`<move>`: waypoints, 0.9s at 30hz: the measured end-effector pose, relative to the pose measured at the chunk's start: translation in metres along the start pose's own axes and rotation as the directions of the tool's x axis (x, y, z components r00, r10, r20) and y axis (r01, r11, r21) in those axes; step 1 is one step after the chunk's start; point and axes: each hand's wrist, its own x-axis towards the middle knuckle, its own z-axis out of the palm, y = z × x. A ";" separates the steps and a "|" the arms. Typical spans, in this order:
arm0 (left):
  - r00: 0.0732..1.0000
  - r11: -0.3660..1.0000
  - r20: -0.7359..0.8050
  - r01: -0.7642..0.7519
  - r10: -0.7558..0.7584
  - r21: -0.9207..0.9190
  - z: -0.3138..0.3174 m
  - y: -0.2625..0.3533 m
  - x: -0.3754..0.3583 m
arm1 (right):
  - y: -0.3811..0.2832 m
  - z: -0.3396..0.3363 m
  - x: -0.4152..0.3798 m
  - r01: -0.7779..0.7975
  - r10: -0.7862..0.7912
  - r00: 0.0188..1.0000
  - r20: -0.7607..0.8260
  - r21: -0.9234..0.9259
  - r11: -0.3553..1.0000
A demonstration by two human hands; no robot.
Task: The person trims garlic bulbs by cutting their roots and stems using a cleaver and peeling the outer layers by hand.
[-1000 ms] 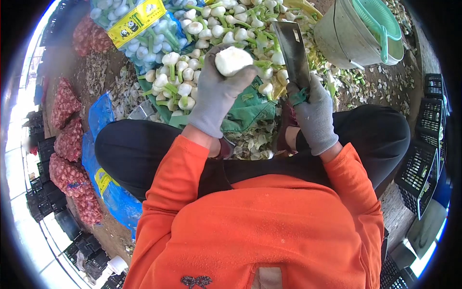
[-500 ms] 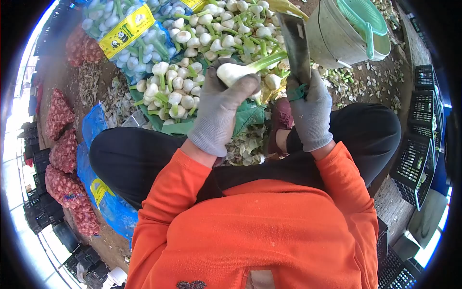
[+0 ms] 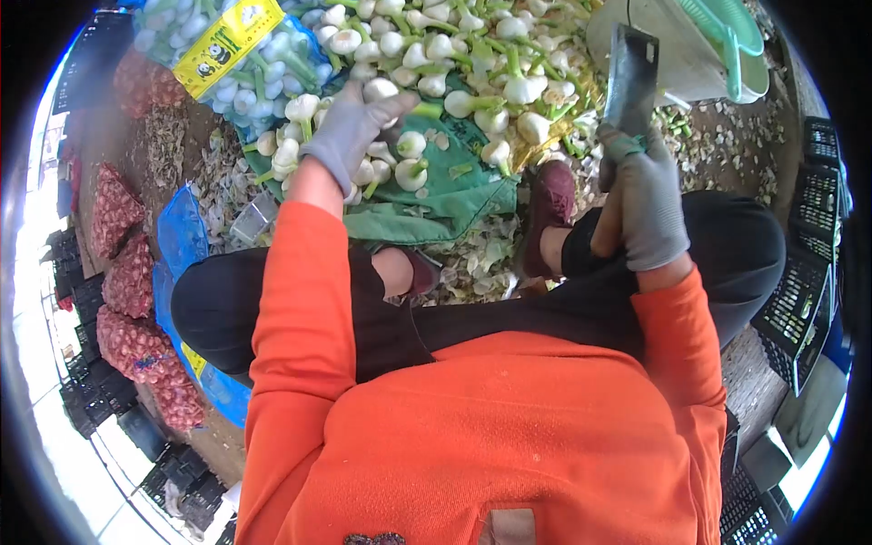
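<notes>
My left hand (image 3: 352, 127), in a grey glove, reaches over the heap with its fingers curled round a garlic bulb (image 3: 380, 89). A short green stem end shows beside its fingertips; the fingers hide part of the bulb. In my right hand (image 3: 649, 195), also gloved, is a cleaver (image 3: 633, 82), blade pointing up and away from me. Its wooden handle (image 3: 609, 218) sticks out below the fist, and a green strip wraps the glove near the blade. White garlic bulbs with green stems (image 3: 522, 86) lie heaped in front, some on a green cloth (image 3: 427, 213).
A blue net bag of garlic (image 3: 254, 82) stands at the upper left. Up right is a white bucket (image 3: 672, 54) with a green strainer (image 3: 731, 45). Red net sacks (image 3: 127, 277) line the left, black crates (image 3: 790, 291) the right. Peelings (image 3: 472, 268) lie between my feet.
My left hand has moved forward and left with the garlic, from beside the cleaver to over the heap. My right hand with the cleaver has shifted right and slightly down.
</notes>
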 end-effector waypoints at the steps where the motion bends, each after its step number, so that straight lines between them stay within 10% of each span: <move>1: 0.992 0.987 -0.061 0.116 -0.109 0.109 -0.005 -0.034 0.019 | -0.001 -0.002 0.002 0.005 -0.005 1.000 0.021 -0.040 0.999; 9: 0.940 0.732 0.061 0.301 -0.335 -0.611 -0.028 -0.104 0.042 | -0.010 0.016 0.016 -0.101 0.105 0.992 0.064 -0.057 0.993; 13: 0.964 0.970 -0.114 0.242 -0.242 -0.010 -0.037 -0.103 0.057 | -0.007 0.020 0.028 -0.140 0.144 0.986 0.089 -0.045 0.989; 16: 0.974 0.566 -0.163 0.048 0.156 0.823 -0.014 -0.078 0.065 | -0.016 0.035 0.026 -0.158 0.161 0.984 0.076 -0.043 0.986; 20: 0.962 0.471 0.178 -0.258 0.208 0.843 0.048 -0.076 0.106 | -0.016 0.039 0.031 -0.204 0.212 0.973 0.091 -0.093 0.975; 23: 0.921 0.261 0.257 -0.336 0.292 0.905 0.090 -0.107 0.137 | -0.020 0.044 0.028 -0.167 0.171 0.983 0.070 -0.064 0.984; 27: 0.937 0.345 0.235 -0.316 0.257 0.884 0.099 -0.110 0.152 | -0.016 0.032 0.025 -0.194 0.202 0.974 0.100 -0.080 0.978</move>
